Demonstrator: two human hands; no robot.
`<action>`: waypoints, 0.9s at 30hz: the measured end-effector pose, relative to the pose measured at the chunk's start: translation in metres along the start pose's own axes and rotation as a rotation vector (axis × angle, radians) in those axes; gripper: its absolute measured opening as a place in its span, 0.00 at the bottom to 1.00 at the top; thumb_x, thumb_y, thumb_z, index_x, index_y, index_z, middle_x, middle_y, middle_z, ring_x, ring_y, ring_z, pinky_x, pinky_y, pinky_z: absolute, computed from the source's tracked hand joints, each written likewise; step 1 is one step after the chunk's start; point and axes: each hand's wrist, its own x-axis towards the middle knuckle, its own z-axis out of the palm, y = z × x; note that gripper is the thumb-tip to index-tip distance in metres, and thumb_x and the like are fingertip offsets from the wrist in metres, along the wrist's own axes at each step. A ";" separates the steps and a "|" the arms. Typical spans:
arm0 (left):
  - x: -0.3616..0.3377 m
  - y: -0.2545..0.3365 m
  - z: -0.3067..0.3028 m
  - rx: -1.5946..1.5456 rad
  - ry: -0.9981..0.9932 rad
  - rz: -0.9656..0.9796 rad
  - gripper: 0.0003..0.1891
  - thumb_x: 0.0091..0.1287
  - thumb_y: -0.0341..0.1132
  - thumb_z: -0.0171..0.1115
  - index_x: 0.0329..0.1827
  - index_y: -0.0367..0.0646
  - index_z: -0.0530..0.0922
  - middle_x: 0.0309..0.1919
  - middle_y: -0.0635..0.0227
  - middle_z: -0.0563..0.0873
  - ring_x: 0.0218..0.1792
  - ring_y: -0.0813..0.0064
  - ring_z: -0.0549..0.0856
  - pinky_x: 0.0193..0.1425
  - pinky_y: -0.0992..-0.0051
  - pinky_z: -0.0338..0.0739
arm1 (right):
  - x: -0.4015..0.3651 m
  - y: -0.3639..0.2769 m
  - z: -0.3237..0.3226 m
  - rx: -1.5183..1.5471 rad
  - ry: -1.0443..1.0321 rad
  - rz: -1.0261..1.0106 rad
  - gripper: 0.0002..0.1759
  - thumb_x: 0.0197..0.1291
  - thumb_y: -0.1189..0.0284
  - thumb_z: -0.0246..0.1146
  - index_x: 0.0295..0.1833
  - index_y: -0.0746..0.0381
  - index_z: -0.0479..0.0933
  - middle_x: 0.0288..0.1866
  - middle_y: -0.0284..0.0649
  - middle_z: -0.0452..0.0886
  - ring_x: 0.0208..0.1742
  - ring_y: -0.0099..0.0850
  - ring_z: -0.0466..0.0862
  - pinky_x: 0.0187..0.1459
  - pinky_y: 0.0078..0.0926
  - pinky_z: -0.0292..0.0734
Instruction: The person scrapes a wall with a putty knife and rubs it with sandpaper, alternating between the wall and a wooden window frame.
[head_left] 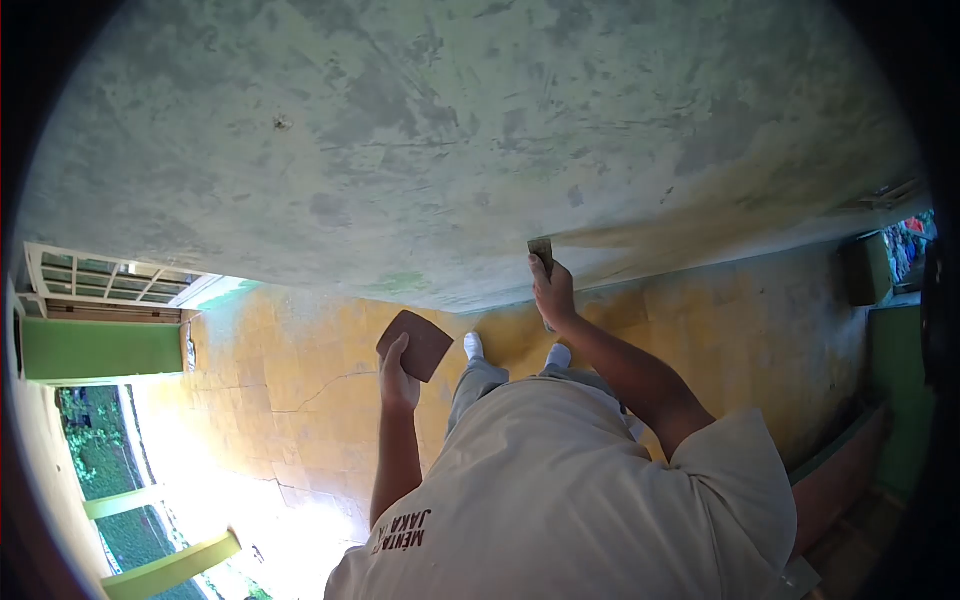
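Observation:
A reddish-brown square of sandpaper [424, 346] is in my left hand [398, 375], which grips it by its lower left side, thumb on the face. My right hand [553, 292] is wrapped round a putty knife [540, 247], its narrow, stained blade pointing up toward the wall. Most of that tool's handle is hidden in my fingers. In front of both hands rises a grey-green wall [420, 150] with darker blotches and patches. The blade's tip overlaps the lower part of this wall in the view.
Yellow-orange floor tiles [300, 380] run below, with a crack at the left. My white-socked feet stand close to the wall's foot. At the left are a white-framed window [115, 280] and a bright opening to greenery. A reddish-brown object [840, 480] sits at the lower right.

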 end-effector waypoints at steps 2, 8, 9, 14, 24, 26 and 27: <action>0.006 0.007 -0.014 -0.051 0.056 0.030 0.19 0.64 0.32 0.62 0.57 0.40 0.71 0.49 0.65 0.79 0.52 0.71 0.79 0.59 0.68 0.74 | -0.016 -0.002 0.001 0.067 -0.078 0.145 0.25 0.69 0.54 0.56 0.22 0.59 0.66 0.13 0.28 0.64 0.13 0.18 0.65 0.17 0.22 0.60; 0.033 0.037 -0.037 -0.088 0.114 0.117 0.19 0.61 0.32 0.63 0.55 0.41 0.72 0.47 0.66 0.79 0.51 0.71 0.80 0.56 0.68 0.76 | -0.052 -0.010 0.015 0.096 -0.299 0.252 0.26 0.68 0.56 0.58 0.21 0.62 0.69 0.12 0.31 0.67 0.16 0.22 0.67 0.21 0.27 0.62; 0.039 0.041 -0.037 -0.094 0.107 0.115 0.19 0.61 0.32 0.63 0.55 0.41 0.72 0.47 0.66 0.79 0.51 0.71 0.80 0.56 0.68 0.76 | -0.049 -0.011 0.021 0.089 -0.294 0.247 0.26 0.68 0.56 0.58 0.21 0.62 0.69 0.12 0.31 0.67 0.16 0.22 0.67 0.21 0.27 0.62; 0.058 0.053 -0.040 0.000 -0.016 0.072 0.19 0.61 0.32 0.62 0.55 0.37 0.73 0.47 0.62 0.81 0.49 0.67 0.83 0.54 0.67 0.80 | -0.033 -0.079 0.066 0.123 -0.286 0.145 0.26 0.68 0.55 0.57 0.23 0.62 0.69 0.14 0.30 0.67 0.17 0.20 0.66 0.21 0.26 0.63; 0.090 0.086 -0.062 0.149 -0.313 -0.051 0.18 0.59 0.30 0.60 0.52 0.35 0.73 0.43 0.62 0.81 0.48 0.70 0.82 0.52 0.71 0.79 | -0.047 -0.095 0.095 -0.057 -0.081 0.092 0.24 0.69 0.56 0.56 0.22 0.59 0.66 0.14 0.28 0.65 0.15 0.17 0.66 0.18 0.20 0.60; 0.101 0.097 -0.065 0.170 -0.394 -0.048 0.13 0.59 0.29 0.60 0.47 0.35 0.77 0.40 0.65 0.82 0.46 0.74 0.82 0.49 0.74 0.77 | -0.041 -0.124 0.094 0.054 -0.030 0.188 0.25 0.68 0.55 0.57 0.22 0.60 0.68 0.15 0.28 0.66 0.17 0.18 0.66 0.21 0.21 0.62; 0.107 0.099 -0.068 0.209 -0.424 -0.053 0.13 0.58 0.30 0.59 0.45 0.35 0.78 0.38 0.66 0.83 0.45 0.75 0.81 0.48 0.76 0.76 | -0.041 -0.129 0.094 0.045 -0.012 0.191 0.25 0.68 0.55 0.57 0.22 0.60 0.68 0.15 0.28 0.66 0.17 0.18 0.66 0.21 0.21 0.62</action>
